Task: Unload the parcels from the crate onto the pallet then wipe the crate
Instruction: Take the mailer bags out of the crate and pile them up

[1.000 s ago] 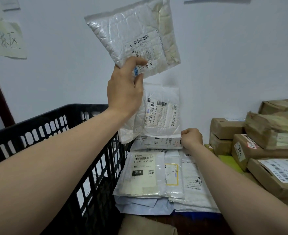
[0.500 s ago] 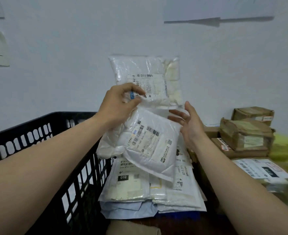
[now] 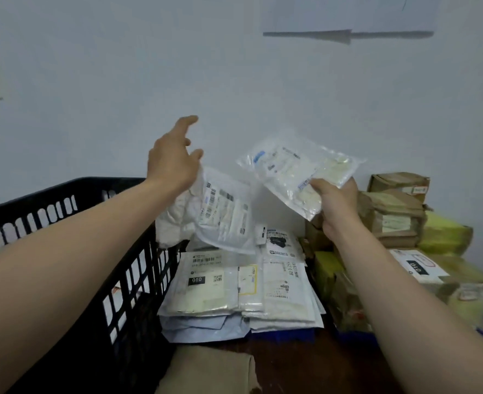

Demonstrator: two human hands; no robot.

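My right hand [image 3: 334, 203] grips a clear bubble-wrap parcel [image 3: 297, 169] by its lower edge and holds it tilted in the air above the pile. My left hand [image 3: 175, 163] is raised over the black crate's right rim [image 3: 64, 200] with fingers spread and nothing gripped. A white soft parcel with a barcode label [image 3: 220, 214] hangs tilted just below and right of that hand, its top corner at the palm. Under it, a pile of flat white parcels [image 3: 234, 285] lies on the blue pallet [image 3: 291, 335].
Taped cardboard boxes [image 3: 396, 206] and yellow parcels [image 3: 444, 234] are stacked to the right of the pile against the white wall. A box marked 010 [image 3: 416, 265] lies nearer. A brown padded parcel [image 3: 211, 371] sits at the bottom edge beside the crate.
The bubble-wrap parcel has passed from my left hand to my right and moved right. My left hand has opened. The white soft parcel has tipped forward over the pile.
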